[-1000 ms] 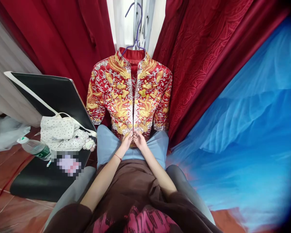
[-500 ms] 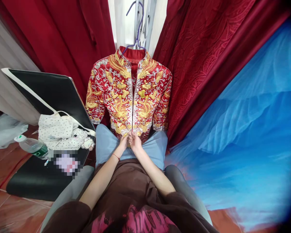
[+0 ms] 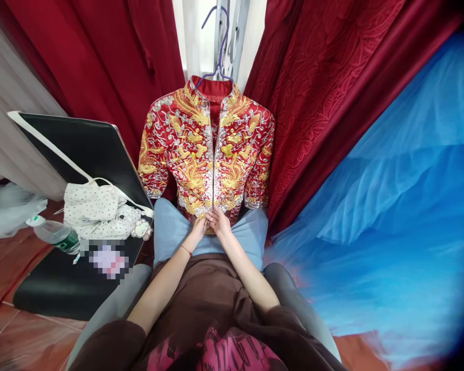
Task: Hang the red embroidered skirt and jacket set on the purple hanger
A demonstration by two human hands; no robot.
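A red jacket (image 3: 195, 178), thickly embroidered in gold and silver, hangs upright in front of me on a purple hanger (image 3: 227, 41). Its front gapes at the collar, and the two edges run close together lower down. My left hand (image 3: 199, 228) is closed in a pinch at the bottom of the front opening. Beside it, touching or nearly so, my right hand (image 3: 220, 223) has its fingers bent in on the same hem. Whatever small part lies between the fingertips is hidden. The jacket's lower end rests against the light blue cloth (image 3: 169, 232) over my lap.
On my left a black chair (image 3: 58, 293) holds a dotted white cloth bag (image 3: 88, 203), a plastic bottle (image 3: 58, 234) and a blurred-out item. Dark red drapes (image 3: 294, 103) hang behind the jacket. Blue tulle (image 3: 390, 247) spreads on the right over the tiled floor.
My right hand has shifted slightly up, its fingers a little straighter. My left hand stays at the hem. The whole view has moved a little.
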